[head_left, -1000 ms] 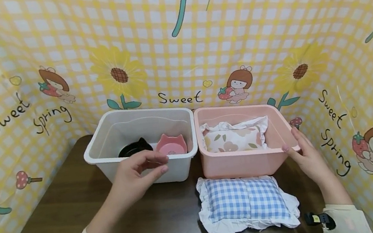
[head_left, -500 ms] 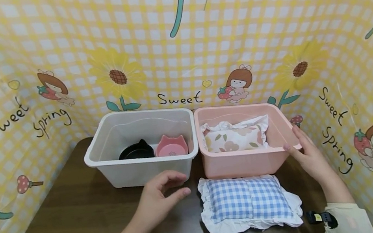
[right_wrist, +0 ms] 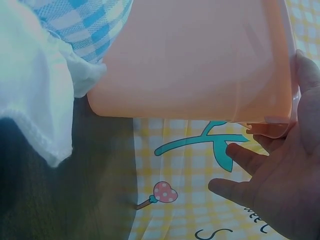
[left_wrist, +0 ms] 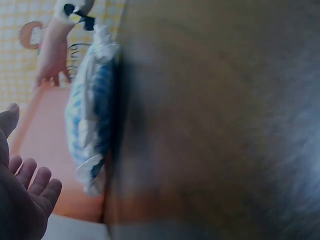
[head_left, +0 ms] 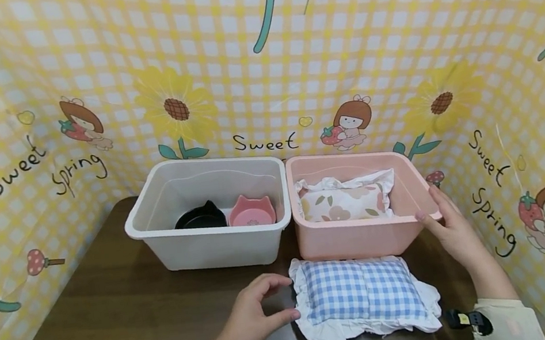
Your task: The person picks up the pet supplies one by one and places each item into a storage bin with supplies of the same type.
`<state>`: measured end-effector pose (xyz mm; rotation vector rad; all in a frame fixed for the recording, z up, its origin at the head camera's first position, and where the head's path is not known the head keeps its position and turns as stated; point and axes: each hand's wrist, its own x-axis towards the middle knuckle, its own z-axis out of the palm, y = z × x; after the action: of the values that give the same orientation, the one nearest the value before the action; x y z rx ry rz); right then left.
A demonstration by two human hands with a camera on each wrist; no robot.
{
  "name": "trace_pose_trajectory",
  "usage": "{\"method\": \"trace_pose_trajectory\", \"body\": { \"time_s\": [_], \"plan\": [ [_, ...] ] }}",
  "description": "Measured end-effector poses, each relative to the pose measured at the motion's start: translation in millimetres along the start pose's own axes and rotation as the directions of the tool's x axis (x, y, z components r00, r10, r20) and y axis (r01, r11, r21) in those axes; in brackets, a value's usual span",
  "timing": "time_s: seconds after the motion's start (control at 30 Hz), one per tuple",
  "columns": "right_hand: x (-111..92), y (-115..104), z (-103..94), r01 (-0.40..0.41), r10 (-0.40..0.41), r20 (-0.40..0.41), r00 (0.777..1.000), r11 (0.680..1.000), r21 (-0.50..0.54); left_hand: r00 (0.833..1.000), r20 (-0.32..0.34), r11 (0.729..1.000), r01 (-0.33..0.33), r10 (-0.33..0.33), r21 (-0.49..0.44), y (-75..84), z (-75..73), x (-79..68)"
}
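A blue-and-white gingham pillow (head_left: pixel 363 291) with a white frilled edge lies on the table in front of a pink bin (head_left: pixel 350 241). My left hand (head_left: pixel 256 314) is at the pillow's left end in the head view, thumb and fingers spread apart, fingertips right at the frill. In the left wrist view the pillow (left_wrist: pixel 95 112) stands beyond that hand's fingers. At the bin's right front corner, my right hand (head_left: pixel 451 232) holds the rim, thumb over the edge and fingers along the outside. Inside the bin rests a floral cushion (head_left: pixel 342 204) with a white frill.
Left of the pink bin, close beside it, stands a light grey bin (head_left: pixel 216 252). It contains a black cat-eared bowl (head_left: pixel 202 217) and a pink cat-eared bowl (head_left: pixel 251 213). Yellow checked cloth (head_left: pixel 212 39) walls in the dark wooden table (head_left: pixel 116 320) at the back and sides.
My left hand has come from the grey bin's front rim down and right to the pillow's left end. My right hand stays on the pink bin's rim.
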<state>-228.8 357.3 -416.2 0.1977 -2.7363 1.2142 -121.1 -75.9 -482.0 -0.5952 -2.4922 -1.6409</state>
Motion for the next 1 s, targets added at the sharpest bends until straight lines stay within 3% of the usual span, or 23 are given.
{"method": "trace_pose_trajectory", "body": {
  "time_s": [0.23, 0.4, 0.67, 0.87, 1.0],
  "plan": [
    [3.3, 0.2, -1.3, 0.011, -0.011, -0.003, 1.000, 1.000, -0.003, 0.994, 0.089, 0.998, 0.056, -0.058, 0.030, -4.3, 10.5, 2.5],
    [3.7, 1.2, -2.1, 0.010, -0.010, -0.009, 1.000, 1.000, -0.005, 0.989, 0.141, 0.996, 0.038, -0.049, 0.077, -4.4, 17.5, 7.9],
    [3.3, 5.0, 0.2, 0.006, -0.006, -0.005, 1.000, 1.000, -0.006, 0.982, 0.179, 0.994, 0.046, -0.062, 0.094, -8.0, 31.8, 11.0],
    [4.0, 5.9, 1.4, 0.007, -0.007, -0.014, 1.000, 1.000, -0.003, 0.984, 0.177, 0.987, -0.007, -0.021, 0.160, -11.3, 40.9, 14.6],
    [3.3, 6.2, 1.3, 0.014, -0.014, -0.019, 1.000, 1.000, 0.000, 0.979, 0.195, 0.976, 0.014, -0.057, 0.216, -13.4, 44.8, 18.0]
  ]
}}
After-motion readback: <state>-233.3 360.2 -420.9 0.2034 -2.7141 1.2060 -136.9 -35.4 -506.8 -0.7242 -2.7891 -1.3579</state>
